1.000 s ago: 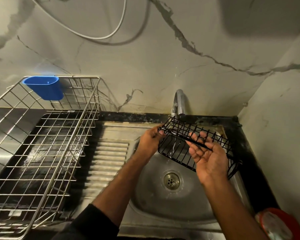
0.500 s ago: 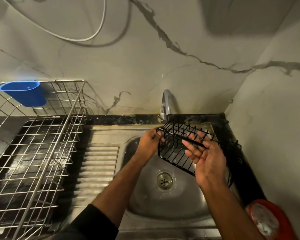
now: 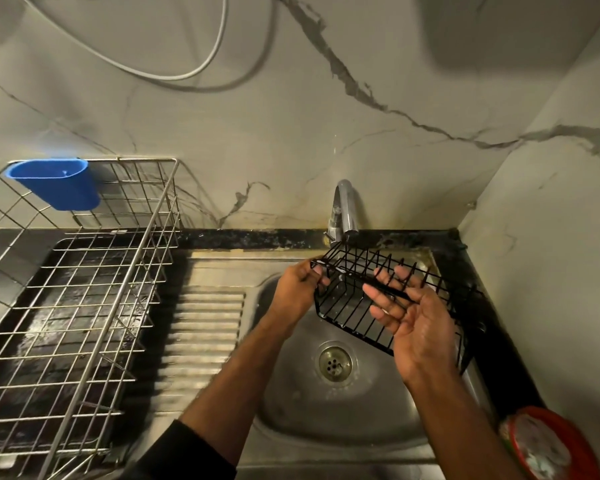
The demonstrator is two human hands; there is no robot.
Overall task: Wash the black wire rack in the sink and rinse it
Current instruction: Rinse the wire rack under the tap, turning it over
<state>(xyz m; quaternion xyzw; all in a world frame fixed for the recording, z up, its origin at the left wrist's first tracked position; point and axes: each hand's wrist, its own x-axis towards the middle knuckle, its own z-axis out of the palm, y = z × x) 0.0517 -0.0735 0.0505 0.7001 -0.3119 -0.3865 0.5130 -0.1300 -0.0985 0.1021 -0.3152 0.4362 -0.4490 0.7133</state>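
The black wire rack [image 3: 352, 299] hangs tilted over the steel sink [image 3: 329, 410], just under the chrome tap [image 3: 343, 213]. My left hand [image 3: 298, 285] pinches the rack's left corner. My right hand [image 3: 409, 323] lies palm up against the rack's front side, fingers spread across a wire bar; it hides the rack's right part. I cannot tell whether water runs from the tap.
A large metal dish rack [image 3: 84, 306] with a blue plastic cup [image 3: 56, 183] clipped on its rim stands left of the sink, past the ribbed drainboard [image 3: 201, 327]. A red-rimmed round container [image 3: 548, 445] sits at the lower right. Marble walls close off the back and right.
The rack and both hands stay in nearly the same grip under the tap. The view has swung slightly between frames, and my right fingers have shifted a little along the rack's bar.
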